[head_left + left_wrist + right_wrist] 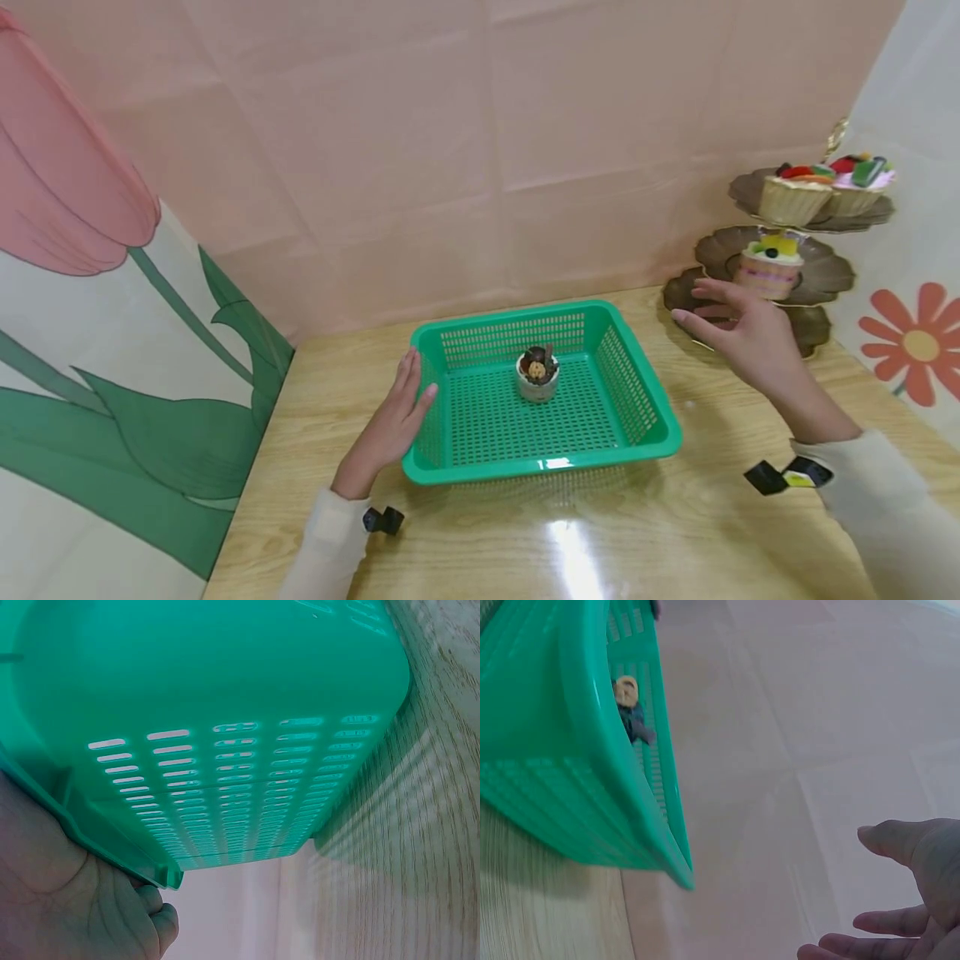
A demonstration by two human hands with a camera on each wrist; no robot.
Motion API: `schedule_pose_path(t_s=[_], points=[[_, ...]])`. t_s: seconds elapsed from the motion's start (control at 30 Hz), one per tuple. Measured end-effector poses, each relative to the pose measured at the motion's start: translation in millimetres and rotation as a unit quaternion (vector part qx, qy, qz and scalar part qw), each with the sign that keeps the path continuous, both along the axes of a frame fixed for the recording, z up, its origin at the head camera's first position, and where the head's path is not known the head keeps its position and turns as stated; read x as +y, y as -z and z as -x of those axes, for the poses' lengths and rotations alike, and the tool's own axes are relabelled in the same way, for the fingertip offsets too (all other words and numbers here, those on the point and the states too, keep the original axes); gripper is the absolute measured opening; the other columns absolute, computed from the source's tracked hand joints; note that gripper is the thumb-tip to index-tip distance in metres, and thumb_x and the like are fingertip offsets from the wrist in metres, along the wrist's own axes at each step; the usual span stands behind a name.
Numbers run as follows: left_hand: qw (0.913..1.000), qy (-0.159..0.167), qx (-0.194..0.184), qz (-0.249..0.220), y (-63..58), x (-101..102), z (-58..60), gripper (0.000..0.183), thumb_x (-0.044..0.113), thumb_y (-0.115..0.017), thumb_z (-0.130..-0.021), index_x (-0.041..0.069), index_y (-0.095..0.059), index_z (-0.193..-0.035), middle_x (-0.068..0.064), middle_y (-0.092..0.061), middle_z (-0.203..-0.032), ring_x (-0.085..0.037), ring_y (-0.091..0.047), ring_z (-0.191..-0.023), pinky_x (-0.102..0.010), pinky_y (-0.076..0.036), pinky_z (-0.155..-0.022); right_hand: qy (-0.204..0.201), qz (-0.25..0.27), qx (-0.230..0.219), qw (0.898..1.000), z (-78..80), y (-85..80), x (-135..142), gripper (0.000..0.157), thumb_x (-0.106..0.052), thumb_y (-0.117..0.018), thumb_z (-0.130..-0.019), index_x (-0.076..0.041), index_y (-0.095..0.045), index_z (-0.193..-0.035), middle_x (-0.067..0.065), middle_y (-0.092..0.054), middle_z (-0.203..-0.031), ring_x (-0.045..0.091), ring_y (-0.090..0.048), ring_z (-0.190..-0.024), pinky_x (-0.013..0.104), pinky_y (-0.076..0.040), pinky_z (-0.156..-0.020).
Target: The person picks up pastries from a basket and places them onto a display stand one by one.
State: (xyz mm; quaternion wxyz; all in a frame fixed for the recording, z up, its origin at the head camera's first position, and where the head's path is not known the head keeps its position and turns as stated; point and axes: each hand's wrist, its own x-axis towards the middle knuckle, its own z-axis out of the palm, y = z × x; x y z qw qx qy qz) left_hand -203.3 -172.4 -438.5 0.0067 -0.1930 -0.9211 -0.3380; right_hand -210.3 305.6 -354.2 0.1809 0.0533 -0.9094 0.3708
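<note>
A green plastic basket [542, 467] with slotted walls stands on the table, and a small chocolate-topped cupcake [537, 382] sits upright inside it. Along the basket's left rim rests my left hand [390, 421], fingers straight and thumb apart; the left wrist view shows the palm [60, 892] against the rim's outer edge. To the right of the basket, my right hand [757, 337] is raised with nothing between its spread thumb and fingers. It overlaps the lower part of a fruit-topped cupcake [774, 271] on the middle plate of a tiered stand [828, 275].
The tiered stand's top plate carries two more cupcakes with fruit toppings, one yellowish [793, 202] and one with pink cream [862, 179]. A pink cloth backdrop [360, 167] hangs behind the wooden table [337, 367]. Flower-printed sheets [926, 342] flank both sides.
</note>
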Motion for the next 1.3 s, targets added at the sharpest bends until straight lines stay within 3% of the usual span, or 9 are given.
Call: schedule_pose_path(t_s=[0.1,0.2,0.33,0.43,0.53,0.6,0.97,1.3], points=[[1.0000,0.002,0.000,0.003,-0.1,0,0.5,0.073,0.051,-0.023,-0.111,0.004,0.000,-0.162,-0.008,0.009,-0.171,-0.022,0.008,-0.155,-0.053,-0.012,-0.122,-0.019,0.006,-0.007,1.000,2.5,0.9,-12,0.062,-0.037,-0.075,-0.094,-0.003,-0.056,-0.142,0.022,-0.064,-0.131,-0.021,-0.054,-0.085,0.004,-0.042,-0.064],[1.0000,0.002,-0.002,0.003,-0.1,0,1.0,0.073,0.051,-0.023,-0.111,0.004,0.000,-0.162,-0.008,0.009,-0.171,-0.022,0.008,-0.155,-0.053,-0.012,-0.122,-0.046,0.013,-0.023,0.999,4.7,1.6,-24,0.060,-0.039,-0.073,-0.095,-0.006,-0.057,-0.142,0.020,-0.065,-0.132,0.004,-0.069,-0.095,0.007,-0.045,-0.066],[1.0000,0.000,-0.005,0.001,0.3,0,1.4,0.071,0.047,-0.025,-0.112,0.004,-0.001,-0.162,-0.008,0.008,-0.171,-0.021,0.007,-0.155,-0.053,-0.012,-0.122,-0.086,0.014,-0.039,0.995,7.0,4.5,-40,0.060,-0.039,-0.071,-0.096,-0.005,-0.057,-0.143,0.020,-0.062,-0.136,0.036,-0.070,-0.104,0.016,-0.052,-0.070],[1.0000,-0.002,-0.005,0.002,0.8,0,1.5,0.070,0.047,-0.025,-0.112,0.004,-0.001,-0.162,-0.008,0.008,-0.171,-0.021,0.007,-0.155,-0.052,-0.012,-0.122,-0.113,0.014,-0.047,0.992,9.7,8.6,-52,0.059,-0.039,-0.071,-0.097,-0.004,-0.057,-0.142,0.021,-0.062,-0.136,0.038,-0.070,-0.104,0.031,-0.060,-0.074],[1.0000,-0.004,-0.004,0.005,1.2,0,1.6,0.071,0.048,-0.025,-0.111,0.005,-0.001,-0.162,-0.008,0.008,-0.171,-0.020,0.008,-0.155,-0.052,-0.012,-0.122,-0.137,0.011,-0.067,0.988,11.2,15.0,-64,0.060,-0.040,-0.071,-0.097,-0.002,-0.057,-0.141,0.021,-0.062,-0.136,0.037,-0.070,-0.105,0.047,-0.059,-0.079],[1.0000,-0.004,-0.003,0.005,1.1,-1,1.5,0.071,0.048,-0.025,-0.112,0.004,-0.001,-0.162,-0.008,0.008,-0.171,-0.020,0.008,-0.155,-0.052,-0.012,-0.122,-0.151,0.011,-0.084,0.985,11.9,20.1,-70,0.061,-0.040,-0.071,-0.097,0.000,-0.056,-0.141,0.021,-0.062,-0.135,0.036,-0.069,-0.106,0.051,-0.058,-0.082],[1.0000,0.001,-0.002,0.006,-0.6,0,3.7,0.075,0.053,-0.022,-0.110,0.004,-0.001,-0.162,-0.008,0.009,-0.171,-0.022,0.007,-0.155,-0.052,-0.011,-0.122,-0.169,0.000,-0.103,0.980,14.6,41.0,-97,0.064,-0.036,-0.074,-0.095,0.005,-0.054,-0.140,0.025,-0.060,-0.136,0.040,-0.066,-0.109,0.050,-0.057,-0.085],[1.0000,0.003,-0.009,0.003,0.6,0,3.6,0.075,0.053,-0.023,-0.110,0.005,0.000,-0.162,-0.007,0.010,-0.170,-0.020,0.009,-0.155,-0.051,-0.011,-0.122,-0.178,-0.009,-0.146,0.973,23.4,59.8,-113,0.072,-0.034,-0.076,-0.093,0.006,-0.047,-0.146,0.030,-0.056,-0.138,0.044,-0.063,-0.115,0.050,-0.057,-0.082]])
